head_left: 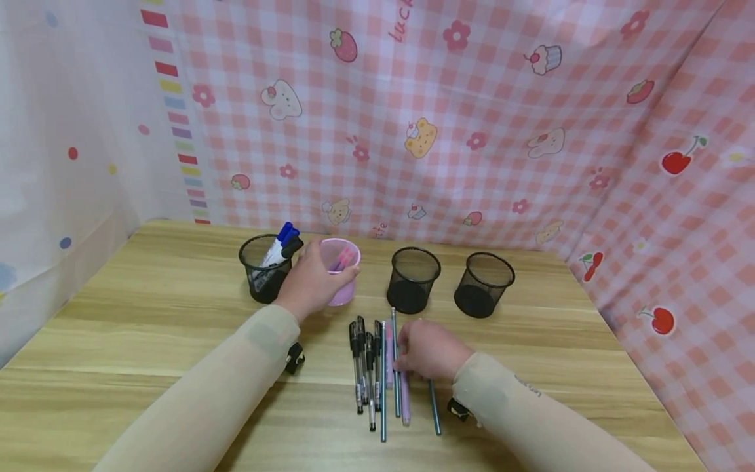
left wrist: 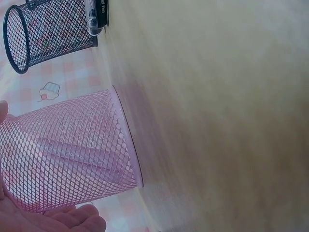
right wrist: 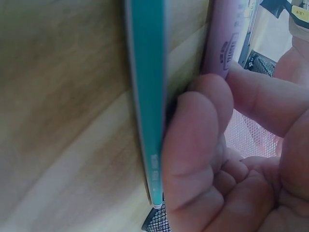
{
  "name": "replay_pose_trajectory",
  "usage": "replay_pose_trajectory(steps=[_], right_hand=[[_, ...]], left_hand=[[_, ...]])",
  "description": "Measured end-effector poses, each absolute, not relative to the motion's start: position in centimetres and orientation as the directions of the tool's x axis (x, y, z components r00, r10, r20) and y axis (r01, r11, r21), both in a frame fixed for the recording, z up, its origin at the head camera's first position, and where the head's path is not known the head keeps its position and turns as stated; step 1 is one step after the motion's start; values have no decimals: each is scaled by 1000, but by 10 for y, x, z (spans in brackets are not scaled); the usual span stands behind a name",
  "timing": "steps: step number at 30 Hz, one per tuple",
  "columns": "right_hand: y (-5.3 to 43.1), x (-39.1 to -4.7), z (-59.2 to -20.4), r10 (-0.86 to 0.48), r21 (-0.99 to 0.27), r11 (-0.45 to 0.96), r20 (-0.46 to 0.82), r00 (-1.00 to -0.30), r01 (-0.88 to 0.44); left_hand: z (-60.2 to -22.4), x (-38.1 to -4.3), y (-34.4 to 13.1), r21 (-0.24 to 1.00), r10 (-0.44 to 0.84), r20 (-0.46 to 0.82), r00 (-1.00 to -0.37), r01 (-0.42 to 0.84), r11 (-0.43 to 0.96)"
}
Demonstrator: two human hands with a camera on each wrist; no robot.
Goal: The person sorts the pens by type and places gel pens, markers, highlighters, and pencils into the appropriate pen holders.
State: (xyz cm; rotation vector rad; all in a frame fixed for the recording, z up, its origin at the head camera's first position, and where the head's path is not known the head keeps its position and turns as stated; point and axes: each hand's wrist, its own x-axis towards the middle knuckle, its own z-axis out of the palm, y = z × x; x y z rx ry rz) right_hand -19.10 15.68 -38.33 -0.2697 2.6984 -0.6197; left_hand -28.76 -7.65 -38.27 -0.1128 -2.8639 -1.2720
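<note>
With fingers and thumb around its upper part, my left hand (head_left: 311, 280) holds a pink mesh pen holder (head_left: 342, 294). Pink and purple pens (head_left: 345, 258) lean inside it. In the left wrist view the base of this pen holder (left wrist: 126, 137) meets the wood. My right hand (head_left: 435, 351) pinches a purple pen (head_left: 405, 403) between thumb and fingers; its upper end is hidden by the hand. Close beside those fingers in the right wrist view runs a teal pencil (right wrist: 148, 96). Another purple pen (head_left: 389, 373) with a pink end lies to the left, between pencils.
A black mesh pen holder (head_left: 259, 275) with blue and black markers (head_left: 276, 252) stands left of the pink one. Two more black mesh holders, one (head_left: 411, 295) nearer the middle and one (head_left: 476, 300) farther right, stand behind my right hand. Several black pens (head_left: 369, 373) lie left of the pencils.
</note>
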Motion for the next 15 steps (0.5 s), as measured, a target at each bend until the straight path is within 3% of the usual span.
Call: replay_pose_trajectory(steps=[15], right_hand=[[158,-191,-385,-242,-467,881,-305,-921,-76]], left_hand=[[-382,-286,-76,750,69,37,-997,74,657]])
